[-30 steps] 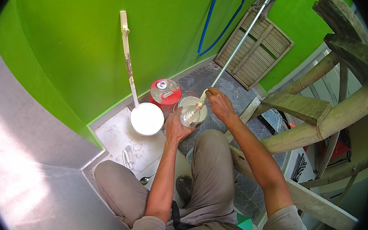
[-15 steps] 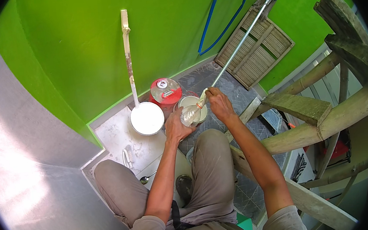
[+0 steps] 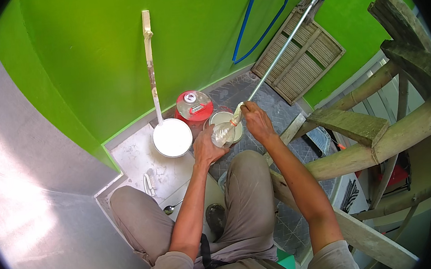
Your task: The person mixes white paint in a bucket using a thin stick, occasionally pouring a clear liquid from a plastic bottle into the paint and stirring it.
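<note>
Left hand (image 3: 207,148) was gripping a clear plastic bottle (image 3: 222,132), tipped over a small paint can (image 3: 226,120) on the floor; right hand (image 3: 257,121) was pinching the bottle's neck end.

Left hand (image 3: 207,148) grips a clear bottle (image 3: 221,133); right hand (image 3: 257,121) holds its neck over a pale bucket (image 3: 227,119).
</note>
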The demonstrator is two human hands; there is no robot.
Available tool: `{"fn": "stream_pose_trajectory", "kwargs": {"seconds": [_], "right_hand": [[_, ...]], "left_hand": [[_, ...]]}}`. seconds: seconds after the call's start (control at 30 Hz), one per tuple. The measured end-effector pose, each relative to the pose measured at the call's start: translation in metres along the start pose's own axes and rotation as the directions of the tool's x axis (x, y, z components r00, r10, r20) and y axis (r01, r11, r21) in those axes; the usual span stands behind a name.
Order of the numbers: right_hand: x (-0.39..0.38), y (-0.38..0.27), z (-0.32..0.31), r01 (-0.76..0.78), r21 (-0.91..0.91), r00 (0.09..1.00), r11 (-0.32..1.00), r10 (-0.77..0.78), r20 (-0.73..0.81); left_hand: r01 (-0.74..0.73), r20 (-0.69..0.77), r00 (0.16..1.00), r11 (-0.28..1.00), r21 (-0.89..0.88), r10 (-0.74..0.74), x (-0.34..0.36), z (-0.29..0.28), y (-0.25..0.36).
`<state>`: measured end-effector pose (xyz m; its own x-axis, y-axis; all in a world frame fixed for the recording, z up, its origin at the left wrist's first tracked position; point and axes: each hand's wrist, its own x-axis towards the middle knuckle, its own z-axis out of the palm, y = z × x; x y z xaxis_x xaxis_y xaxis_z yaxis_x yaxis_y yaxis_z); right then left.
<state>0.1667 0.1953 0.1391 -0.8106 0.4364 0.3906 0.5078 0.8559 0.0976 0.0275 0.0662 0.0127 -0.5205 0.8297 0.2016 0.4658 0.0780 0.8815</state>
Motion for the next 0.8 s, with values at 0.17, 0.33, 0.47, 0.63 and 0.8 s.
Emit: {"fn": "stream_pose_trajectory", "kwargs": {"seconds": [0.17,0.33,0.47,0.63,0.8], "right_hand": [[-0.0003,0.0008,0.0017,0.007,0.003,1.0,1.0,-0.007,-0.004],[0.0004,0.0003,0.0027,0.005,-0.001,1.0,1.0,-0.005,-0.008],[-0.0004,-0.0008,0.0021,0.002,-0.006,1.0,1.0,-0.002,-0.016],[-0.0013,-0.0011,0.0025,-0.002,0.0,1.0,1.0,0.002,-0.025],[-0.0012,-0.0036,0.0005,-0.013,0.002,1.0,1.0,0.013,-0.009]], "left_hand": [[-0.003,-0.002,1.0,1.0,0.003,0.003,-0.0003,-0.0001,0.0001],[0.015,0.009,1.0,1.0,-0.002,-0.015,0.0004,0.0008,-0.0013],[0.019,0.009,1.0,1.0,-0.007,-0.019,0.0003,0.0009,-0.0009],[0.015,0.009,1.0,1.0,0.001,-0.015,0.0005,0.0015,-0.0012],[0.019,0.006,1.0,1.0,-0.012,-0.019,0.0,0.0013,-0.0016]]}}
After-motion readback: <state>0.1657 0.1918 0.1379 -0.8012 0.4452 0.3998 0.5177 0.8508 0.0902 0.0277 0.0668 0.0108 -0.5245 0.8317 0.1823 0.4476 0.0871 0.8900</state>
